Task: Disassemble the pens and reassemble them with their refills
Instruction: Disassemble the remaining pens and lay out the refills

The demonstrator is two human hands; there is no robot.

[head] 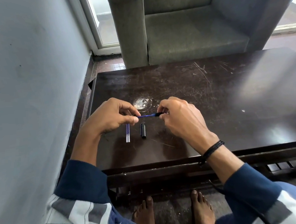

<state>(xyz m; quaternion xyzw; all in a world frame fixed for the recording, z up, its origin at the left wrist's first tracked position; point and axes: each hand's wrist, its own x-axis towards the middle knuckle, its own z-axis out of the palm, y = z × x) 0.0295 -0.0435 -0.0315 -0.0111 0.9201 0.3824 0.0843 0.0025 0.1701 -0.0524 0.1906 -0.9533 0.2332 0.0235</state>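
Note:
A thin blue refill (145, 116) runs level between my two hands, just above the dark table (205, 92). My left hand (110, 116) pinches its left end with thumb and forefinger. My right hand (177, 116) grips a black pen piece (158, 114) at the refill's right end; the rest of that piece is hidden in my fingers. Two blue-and-clear refills (127, 133) lie side by side on the table below my left hand. A black pen cap (143, 129) lies to their right, between my hands.
A grey wall (29, 87) stands close on the left of the table. A grey armchair (186, 28) sits just beyond the far edge. The table's near edge (157, 162) is above my bare feet. A white scuff (141, 102) marks the tabletop.

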